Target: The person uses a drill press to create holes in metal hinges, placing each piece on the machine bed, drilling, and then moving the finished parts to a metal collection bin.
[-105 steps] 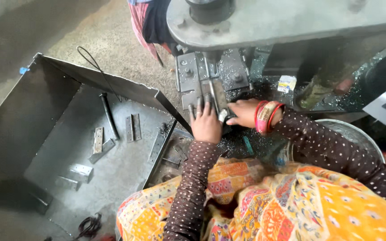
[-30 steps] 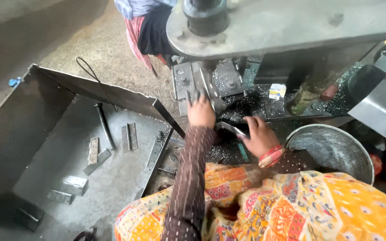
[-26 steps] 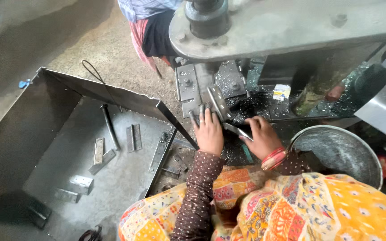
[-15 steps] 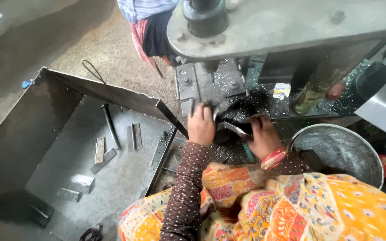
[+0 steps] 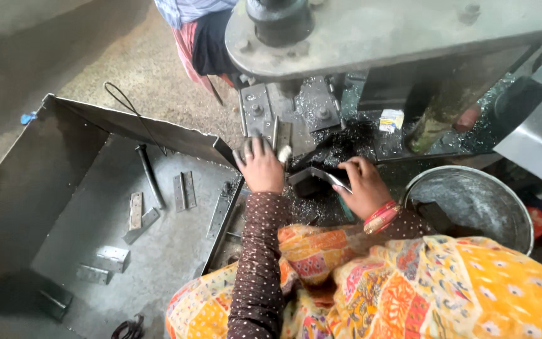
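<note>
Head view, read from left to right: loose metal strips (image 5: 134, 210) are scattered in an open steel tray (image 5: 64, 163), well apart from the hands. The left hand (image 5: 261, 166) is laid open, fingers spread, on a metal piece (image 5: 281, 135) at the press bed (image 5: 296, 113). The right hand (image 5: 362, 185) is closed on a flat blade-like tool (image 5: 337, 182) beside a dark angled bracket (image 5: 308, 177). Fingers could be crushed under the ram (image 5: 280, 19), or cut by swarf, being so near.

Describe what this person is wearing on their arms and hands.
Both arms wear long, dark brown sleeves covered in small pale dots. The right wrist carries a stack of red and gold bangles. The left hand and right hand are bare, without gloves.
</note>
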